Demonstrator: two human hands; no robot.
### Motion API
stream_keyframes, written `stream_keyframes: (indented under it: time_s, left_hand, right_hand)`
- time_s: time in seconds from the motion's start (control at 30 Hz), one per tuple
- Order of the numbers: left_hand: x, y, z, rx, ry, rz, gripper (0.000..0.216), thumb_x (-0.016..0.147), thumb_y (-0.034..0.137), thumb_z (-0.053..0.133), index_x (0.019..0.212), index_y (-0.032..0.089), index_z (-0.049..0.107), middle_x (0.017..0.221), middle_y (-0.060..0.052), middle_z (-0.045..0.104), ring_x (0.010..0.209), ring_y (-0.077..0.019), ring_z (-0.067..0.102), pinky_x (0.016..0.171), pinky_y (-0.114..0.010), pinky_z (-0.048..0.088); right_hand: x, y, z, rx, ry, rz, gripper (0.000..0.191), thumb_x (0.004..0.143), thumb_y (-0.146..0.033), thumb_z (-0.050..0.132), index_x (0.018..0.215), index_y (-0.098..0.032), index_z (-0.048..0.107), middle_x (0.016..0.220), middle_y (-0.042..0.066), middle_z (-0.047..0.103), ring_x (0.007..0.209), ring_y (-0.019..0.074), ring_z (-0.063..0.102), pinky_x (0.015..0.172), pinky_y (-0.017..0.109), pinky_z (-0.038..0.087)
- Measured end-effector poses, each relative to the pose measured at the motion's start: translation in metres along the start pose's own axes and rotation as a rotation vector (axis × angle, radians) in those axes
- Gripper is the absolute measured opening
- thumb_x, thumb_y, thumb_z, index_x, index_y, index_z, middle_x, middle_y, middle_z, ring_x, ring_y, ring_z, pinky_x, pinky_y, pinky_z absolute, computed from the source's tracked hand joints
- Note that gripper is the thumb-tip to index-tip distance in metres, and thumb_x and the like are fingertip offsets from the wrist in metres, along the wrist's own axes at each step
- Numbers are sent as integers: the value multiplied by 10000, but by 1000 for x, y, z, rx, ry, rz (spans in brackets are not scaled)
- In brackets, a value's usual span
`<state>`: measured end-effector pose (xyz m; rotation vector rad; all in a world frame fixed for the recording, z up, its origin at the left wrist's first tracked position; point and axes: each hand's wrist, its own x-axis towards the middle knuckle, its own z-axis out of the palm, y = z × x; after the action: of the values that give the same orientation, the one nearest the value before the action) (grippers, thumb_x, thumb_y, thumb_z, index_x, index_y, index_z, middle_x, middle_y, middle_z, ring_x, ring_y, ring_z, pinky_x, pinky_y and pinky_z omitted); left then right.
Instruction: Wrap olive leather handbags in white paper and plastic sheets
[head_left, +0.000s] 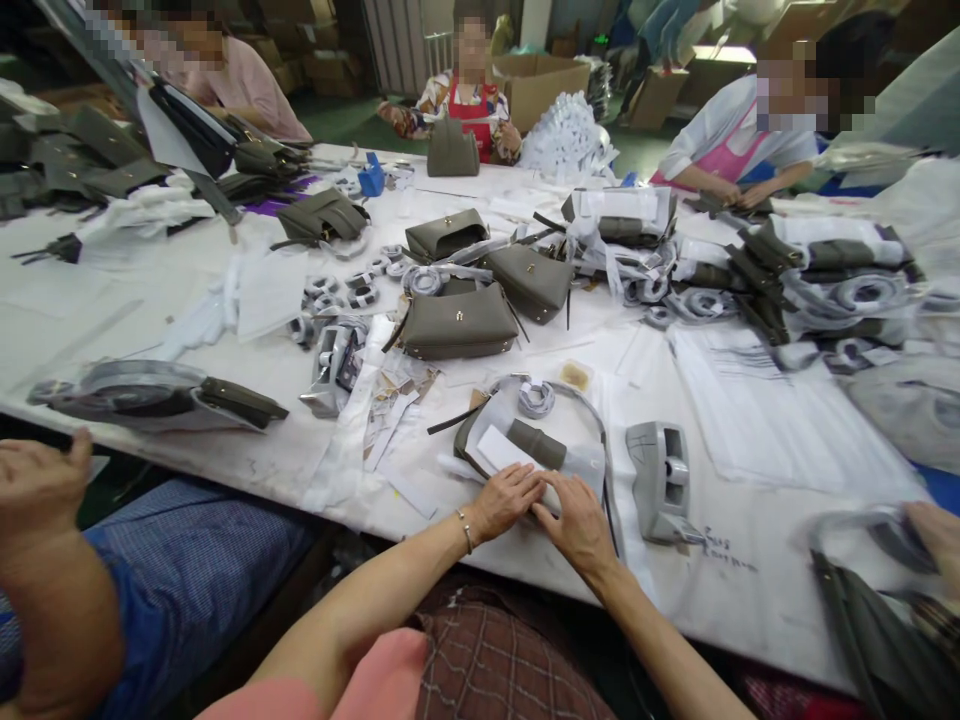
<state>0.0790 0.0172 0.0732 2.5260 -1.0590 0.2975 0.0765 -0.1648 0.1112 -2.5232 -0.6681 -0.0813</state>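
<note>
The olive bag (537, 443) lies on the near part of the white table (300, 460), directly before the worker, partly covered by pale wrapping (581, 462). Its long axis runs left to right across the worker, slanting so that the right end sits closer to the table edge. A dark strap tip (442, 424) points out to the left; the grey-sleeved strap (602, 425) arcs past the far side and down the right. Which face is uppermost I cannot tell.

The left hand (510, 500) and right hand (577, 520) meet at the bag's near side. The left fingers lie extended across the wrapping; the right thumb stands apart from its fingers. Whether either hand pinches the material cannot be told from here.

Right of the bag stands a grey tape dispenser (661, 475), with handwriting (726, 552) on the table beside its near end. Paper scraps (394, 410) lie to the left; white sheets (787, 415) are spread farther right. Beyond the bag, three unwrapped bags (461, 325) sit close together.

Across the table, a person in a red apron (469, 120) sits behind an upright bag (453, 150), near a heap of white material (568, 140). Behind are a cardboard box (536, 80) and green floor (345, 125).
</note>
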Motion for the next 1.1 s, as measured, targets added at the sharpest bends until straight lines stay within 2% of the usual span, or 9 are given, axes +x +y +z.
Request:
stream_keyframes:
  time_s: [0.2,0.4,0.47,0.57,0.63,0.73,0.8,0.87,1.1]
  left_hand:
    - [1,2,1,-48,24,-24,245,980,165,439,1150,108,605,1147,-111,663,1195,-222,554,1084,-399,426]
    - [2,6,-3,2,21,-44,253,989,152,416,1185,121,573,1236,-122,615,1251,-240,514,1045,-392,430]
    - [2,6,-3,12,14,-48,263,983,152,426,1208,128,561,1264,-125,598,1261,-246,504,1042,-400,423]
    - [4,7,-5,33,-28,-38,292,977,166,442,1254,165,537,1246,-107,597,1246,-249,507,1031,-406,416]
    - [8,9,-10,66,-74,-37,327,978,178,445,1299,199,505,1222,-96,598,1229,-251,513,1017,-416,416]
    - [14,15,-15,121,-141,-53,343,980,193,444,1320,213,482,1194,-101,595,1209,-262,518,1008,-446,407]
    - [15,18,-15,151,-152,-60,333,979,206,447,1309,205,490,1191,-104,593,1204,-276,518,1011,-466,396]
    - [15,19,-10,173,-138,-61,323,978,219,451,1297,202,499,1201,-104,592,1208,-288,517,1014,-479,385]
    - [7,18,5,207,-38,-15,300,996,238,429,1270,174,532,1307,-98,569,1262,-264,496,1094,-476,303]
  right_hand:
    - [32,-14,8,387,3,27,271,943,-262,430,1083,-227,660,1084,69,711,1029,221,660,929,397,540]
    - [6,6,-8,363,160,190,270,931,-355,493,1075,-204,663,1084,98,701,1039,251,645,979,450,499]
    - [-16,14,-19,343,260,372,348,898,-422,539,1143,-195,637,1172,110,664,1119,274,602,1041,486,442]
    - [-54,23,-25,491,418,844,570,795,-551,639,1209,-165,575,1253,132,611,1160,300,575,1033,481,449]
    - [-75,20,-19,740,457,1119,690,691,-586,730,1194,-151,548,1225,128,621,1131,294,600,976,432,503]
    - [-89,4,0,1212,351,1347,723,574,-523,848,1122,-155,552,1105,101,678,1067,279,649,923,398,541]
    - [-86,-9,13,1459,304,1402,645,561,-456,884,1050,-169,577,1023,73,707,1031,259,670,926,387,542]
    - [-76,-17,23,1589,364,1425,563,564,-417,896,987,-184,606,980,43,719,1006,227,677,932,356,539]
    - [-61,-18,35,1736,579,1466,499,515,-401,913,916,-211,685,932,22,732,991,205,671,919,323,551]
